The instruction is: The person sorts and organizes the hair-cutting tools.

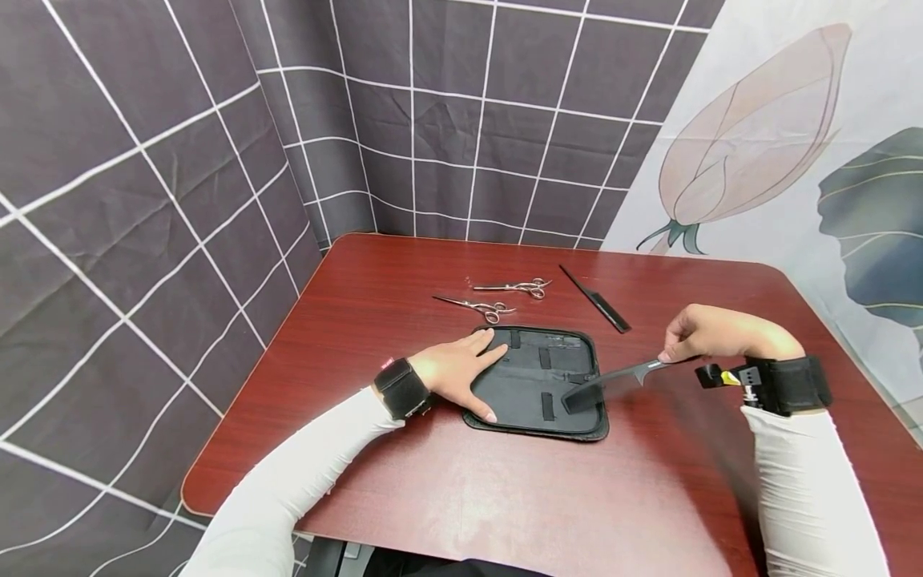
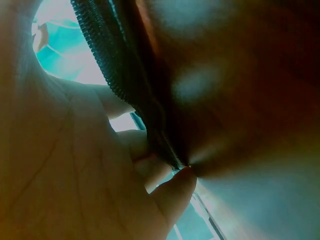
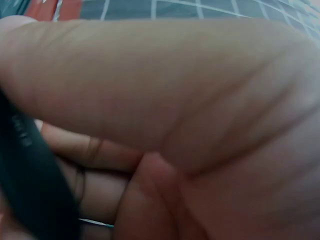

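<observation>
A flat black zippered case [image 1: 515, 401] with small loops on its inner face lies on the table in the head view. My left hand [image 1: 461, 370] is spread over its left edge, fingers straight and thumb near the front corner. The left wrist view shows the zipper edge [image 2: 102, 50] beside the palm. My right hand [image 1: 699, 332] pinches one end of a dark comb [image 1: 613, 377], whose broad end slants down over the case's right side. Close up, a strip of the comb [image 3: 30, 165] with pale lettering shows beside the right thumb; the rest is out of that view.
Two pairs of silver scissors, one nearer [image 1: 472, 306] and one farther [image 1: 515, 286], lie behind the case. A second black comb [image 1: 597, 300] lies to their right. The reddish-brown table [image 1: 389, 280] meets grey gridded cloth [image 1: 447, 160] at the back and left.
</observation>
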The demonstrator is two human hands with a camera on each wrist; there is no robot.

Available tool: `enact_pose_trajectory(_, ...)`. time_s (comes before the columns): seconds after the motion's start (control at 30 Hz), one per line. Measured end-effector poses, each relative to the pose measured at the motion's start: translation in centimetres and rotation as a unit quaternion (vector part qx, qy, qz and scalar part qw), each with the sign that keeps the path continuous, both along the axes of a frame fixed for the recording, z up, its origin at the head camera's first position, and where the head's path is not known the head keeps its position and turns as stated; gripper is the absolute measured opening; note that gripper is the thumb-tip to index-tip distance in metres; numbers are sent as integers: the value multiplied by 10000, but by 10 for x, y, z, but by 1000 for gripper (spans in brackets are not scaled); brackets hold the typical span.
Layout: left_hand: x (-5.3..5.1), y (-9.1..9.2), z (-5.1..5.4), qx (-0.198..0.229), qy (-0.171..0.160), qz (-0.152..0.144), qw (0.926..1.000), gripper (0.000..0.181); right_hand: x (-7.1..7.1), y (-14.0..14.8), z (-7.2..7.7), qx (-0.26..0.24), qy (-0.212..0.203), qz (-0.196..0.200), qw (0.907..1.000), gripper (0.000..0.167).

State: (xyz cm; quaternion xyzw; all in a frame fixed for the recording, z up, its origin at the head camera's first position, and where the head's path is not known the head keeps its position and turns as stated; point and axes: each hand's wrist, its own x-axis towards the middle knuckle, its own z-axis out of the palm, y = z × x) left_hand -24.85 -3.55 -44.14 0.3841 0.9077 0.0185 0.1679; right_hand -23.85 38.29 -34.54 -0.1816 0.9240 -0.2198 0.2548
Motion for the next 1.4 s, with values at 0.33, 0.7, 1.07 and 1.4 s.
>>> enact_pose_trajectory(0.33,-1,-1,1,9,-102,2,9999,120,-2,1,-17,119,-383,-25,9992,37)
enact_pose_trajectory(0.7,-3,0,-1,3,-125,-7,9999,121,-5,-4,-26,360,-508,-191,9979,35)
enact_pose_trajectory(1.07,-2,-1,1,-2,-152,25,9999,120,-5,-13,-30,450,-793,-352,9952,38)
enact_pose_trajectory(1.4,-1,0,2,-32,-145,-5,9999,120,-5,-17,-33,422,-988,-345,9936,31)
